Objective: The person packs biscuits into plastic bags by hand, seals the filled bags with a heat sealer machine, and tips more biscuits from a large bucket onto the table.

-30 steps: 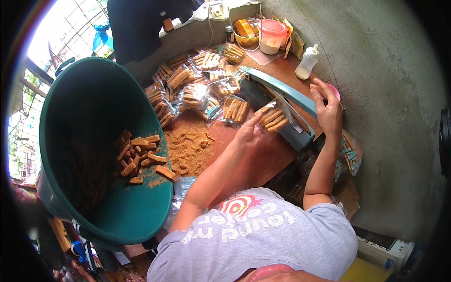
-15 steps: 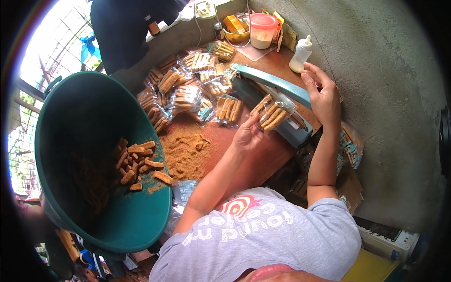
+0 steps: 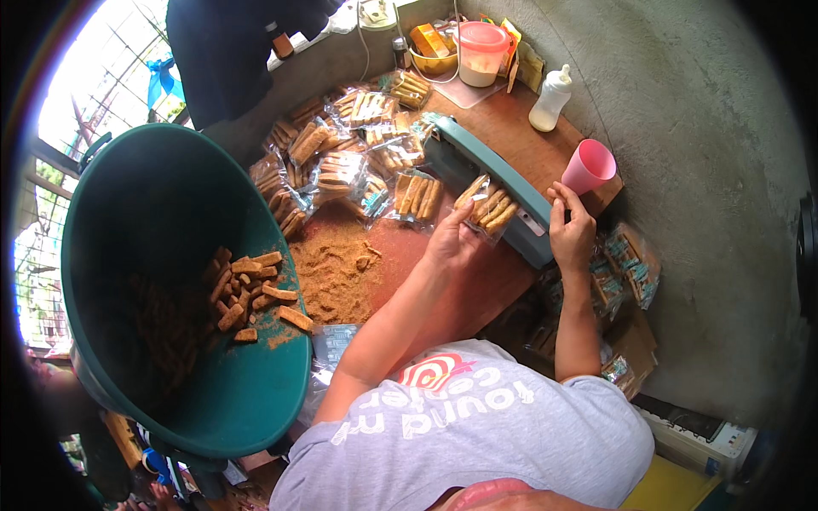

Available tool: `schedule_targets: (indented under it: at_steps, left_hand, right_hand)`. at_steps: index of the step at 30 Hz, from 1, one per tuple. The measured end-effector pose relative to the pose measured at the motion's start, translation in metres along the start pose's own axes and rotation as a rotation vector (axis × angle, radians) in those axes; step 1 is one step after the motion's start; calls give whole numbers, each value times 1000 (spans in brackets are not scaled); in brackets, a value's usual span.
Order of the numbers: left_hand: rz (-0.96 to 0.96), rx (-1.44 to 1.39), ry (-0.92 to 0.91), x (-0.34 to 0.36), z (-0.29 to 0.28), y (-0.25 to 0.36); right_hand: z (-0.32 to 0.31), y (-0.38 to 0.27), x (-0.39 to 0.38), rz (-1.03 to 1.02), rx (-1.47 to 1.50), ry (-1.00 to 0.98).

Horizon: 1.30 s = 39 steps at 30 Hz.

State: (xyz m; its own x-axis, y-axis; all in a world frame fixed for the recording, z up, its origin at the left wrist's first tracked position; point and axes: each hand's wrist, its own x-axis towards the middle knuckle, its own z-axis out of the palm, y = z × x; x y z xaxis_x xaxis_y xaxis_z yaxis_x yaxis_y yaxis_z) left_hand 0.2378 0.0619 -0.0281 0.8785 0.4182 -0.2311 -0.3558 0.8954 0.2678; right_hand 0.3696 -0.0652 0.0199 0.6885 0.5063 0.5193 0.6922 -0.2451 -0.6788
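Observation:
My left hand (image 3: 456, 243) grips a clear plastic packet of brown biscuit sticks (image 3: 492, 207) against the near side of a blue-grey bag sealer (image 3: 498, 170). The packet's far edge reaches under the sealer's long arm, which is lowered. My right hand (image 3: 573, 226) is at the near right end of that arm, fingers loosely bent and nothing visible in them. Just beyond its fingertips stands a pink cup (image 3: 588, 167). Another packet of sticks (image 3: 417, 198) lies left of the sealer, beside a heap of filled packets (image 3: 341, 170).
A large green tub (image 3: 256, 400) lies tipped at the left, with loose sticks (image 3: 247, 294) inside. Brown crumbs (image 3: 332, 272) cover part of the table (image 3: 426, 298). A bottle (image 3: 550, 100) and a red-lidded container (image 3: 482, 55) stand at the back. More packets (image 3: 626, 260) are low at the right.
The sealer's arm has come down onto the packet's edge. My right hand has moved down and slightly left, its fingers more bent, uncovering the pink cup. My left hand keeps hold of the packet.

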Motion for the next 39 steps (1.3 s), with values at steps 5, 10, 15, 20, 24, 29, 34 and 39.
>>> schedule_targets:
  at_steps: [5,10,15,20,24,29,34,39]
  left_hand:
    - [-73,-28,13,-1,-15,1]
    - [-78,78,68,-4,-17,1]
    - [-100,82,118,-5,-21,1]
    - [-88,98,125,-5,-26,0]
    - [-116,145,153,-9,-25,2]
    - [-112,174,155,-6,-27,-2]
    - [-55,285,169,-5,-28,-6]
    - [-34,363,-3,-28,-31,12]
  right_hand:
    - [2,2,-3,-38,31,26]
    - [2,4,-4,-7,66,2]
    - [1,0,-4,-1,60,5]
    - [0,2,-3,-31,25,-8]
    - [1,6,-5,-45,2,6]
    - [4,7,-5,-114,-5,79]
    - [1,-9,-2,-269,-93,161]
    - [-26,-67,-3,-528,-46,282]
